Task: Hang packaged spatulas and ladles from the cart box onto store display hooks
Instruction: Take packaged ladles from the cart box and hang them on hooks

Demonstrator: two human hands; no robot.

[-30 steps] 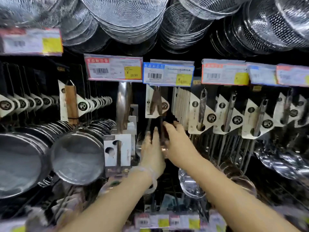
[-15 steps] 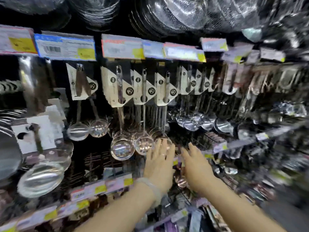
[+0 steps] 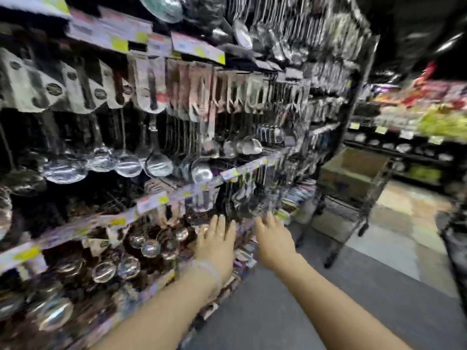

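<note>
Two bare hands reach forward beside the blurred display rack.
The left hand (image 3: 216, 239) and right hand (image 3: 274, 238) have straight, released fingers and hold nothing. Shiny steel packaged ladles (image 3: 126, 162) hang on the left; the brown cardboard cart box (image 3: 353, 170) stands far right.

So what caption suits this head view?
Both empty hands, left and right, reach past hanging shiny steel ladles toward the brown cardboard cart box.

Hanging ladles (image 3: 156, 165) crowd the display rack (image 3: 177, 195); open floor (image 3: 290, 311) runs rightward toward what seems a cart (image 3: 353, 188).
</note>
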